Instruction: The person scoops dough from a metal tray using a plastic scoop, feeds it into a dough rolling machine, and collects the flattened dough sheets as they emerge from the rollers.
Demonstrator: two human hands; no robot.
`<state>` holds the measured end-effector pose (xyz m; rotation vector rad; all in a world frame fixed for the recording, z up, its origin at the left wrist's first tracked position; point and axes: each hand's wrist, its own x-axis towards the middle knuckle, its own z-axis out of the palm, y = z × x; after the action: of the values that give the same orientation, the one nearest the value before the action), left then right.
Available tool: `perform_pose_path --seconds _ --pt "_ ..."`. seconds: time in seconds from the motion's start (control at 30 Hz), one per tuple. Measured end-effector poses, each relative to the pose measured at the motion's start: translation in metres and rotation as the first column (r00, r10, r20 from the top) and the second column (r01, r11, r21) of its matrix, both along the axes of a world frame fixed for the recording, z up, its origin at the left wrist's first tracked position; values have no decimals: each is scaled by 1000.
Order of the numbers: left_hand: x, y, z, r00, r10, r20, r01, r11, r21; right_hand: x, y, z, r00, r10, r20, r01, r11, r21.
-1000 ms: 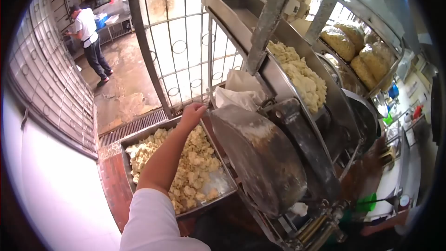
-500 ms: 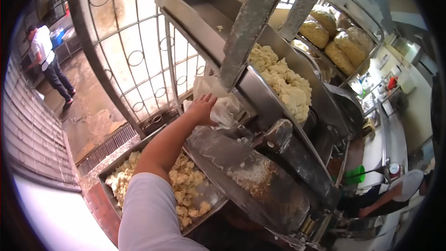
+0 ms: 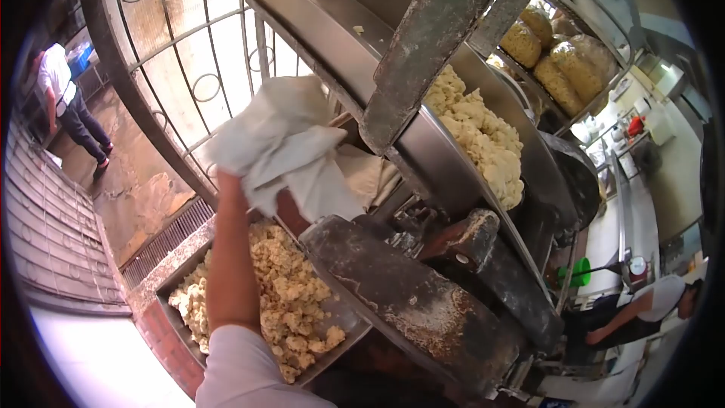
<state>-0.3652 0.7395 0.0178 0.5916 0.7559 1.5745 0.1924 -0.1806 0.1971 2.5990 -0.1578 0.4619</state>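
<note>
Left hand (image 3: 231, 183): raised at the near edge of the cloth, seemingly pinching a bunch of it, judging by how it hangs; the fingers themselves are hidden and blurred.
Right hand: out of view, so I cannot tell its state.
Thin, crumpled white cloth (image 3: 291, 136): lifted between the black-barred window (image 3: 206, 87) and the dark, rust-marked metal housing (image 3: 408, 283), its lower folds hanging by the far end of the tray.
Wide rectangular metal tray (image 3: 346, 315): the loose folds could dip into its pale, crumbly dough (image 3: 291, 287) if the hand sinks; the forearm crosses above, so a low elbow could bring the white sleeve (image 3: 245, 363) down on the crumbs.
Worn upright metal bar (image 3: 434, 53): its edge, or the exposed fittings below, might snag a trailing corner — a hard pull could then tear the fabric.
Folded beige cloth (image 3: 361, 174): lies close beside the white one, and could be dragged along if the two cling.
Brands, labels, writing: none legible — the round white lid (image 3: 638, 265) at right is too small to read.
</note>
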Motion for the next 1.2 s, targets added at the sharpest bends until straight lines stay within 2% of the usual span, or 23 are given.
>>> perform_pose_path --seconds 0.1,0.23,0.27,0.33,0.4,0.43,0.5,0.53,0.63,0.67,0.73,0.8,0.83,0.87,0.93,0.97,1.0,1.03,1.07,1.1,1.13,1.2 --pt "-58 -33 35 998 -47 39 41 989 143 21 0 1 999 15 -49 -14 1000 19" --pt "-113 -62 23 976 -167 -140 192 962 194 57 -2 -9 990 69 -123 -70 998 -5" --pt "-122 -67 14 953 -208 -220 250 950 188 53 13 -10 988 73 -137 -51 986 161" --pt "-126 -69 -14 861 -284 -422 383 908 168 50 39 -12 990 92 -103 -49 931 363" --pt "-112 -67 -50 711 -347 -611 502 859 96 51 59 -15 994 88 -62 -33 799 600" --pt "-100 -68 -68 656 -417 -629 535 845 -2 53 69 -14 997 74 -38 -25 696 718" --pt "-70 -73 -71 649 -640 -411 551 768 -326 53 84 -11 1000 22 12 -20 427 904" --pt "-52 -84 -52 643 -483 -594 399 874 -279 52 89 -12 1000 -13 18 -13 292 956" --pt "-56 -62 -70 311 -421 -852 646 751 -135 48 97 2 993 -115 26 -29 -23 999" --pt "-57 -53 -79 70 -299 -952 770 623 -140 48 100 6 989 -146 26 -40 -95 995" --pt "-51 -53 -102 -263 -382 -886 811 410 -418 44 101 13 981 -192 25 -61 -184 981" --pt "-52 -59 -154 -640 -322 -698 632 298 -716 50 77 4 980 -185 72 -116 -236 965" --pt "-52 -62 -183 -810 -256 -528 444 319 -837 55 55 -4 979 -182 97 -144 -265 953" --pt "-45 -73 -139 -836 -326 -441 333 336 -881 57 32 -12 976 -182 123 -173 -290 941" --pt "-41 -75 -86 -842 -349 -412 306 321 -896 51 3 -17 967 -189 173 -228 -330 916" --pt "-38 -74 -78 -842 -364 -397 291 312 -904 34 11 -12 962 -238 131 -192 -254 948" --pt "-38 -63 -93 -836 -297 -461 316 425 -848 21 18 -9 955 -269 127 -192 -230 954" --pt "-28 -48 -99 -531 -267 -804 591 563 -577 13 21 -6 957 -272 104 -166 -217 962" --pt "-15 -32 -87 -121 -179 -976 711 671 -211 6 24 -4 958 -274 80 -139 -206 969" --pt "11 -17 -78 138 -271 -953 599 789 -137 1 28 -3 961 -271 59 -116 -197 974" --pt "36 -7 -64 183 -251 -950 517 847 -124 -4 31 -1 963 -266 38 -91 -190 978" --pt "92 6 -46 159 -84 -984 536 844 14 -12 41 5 970 -244 -6 -39 -178 983"
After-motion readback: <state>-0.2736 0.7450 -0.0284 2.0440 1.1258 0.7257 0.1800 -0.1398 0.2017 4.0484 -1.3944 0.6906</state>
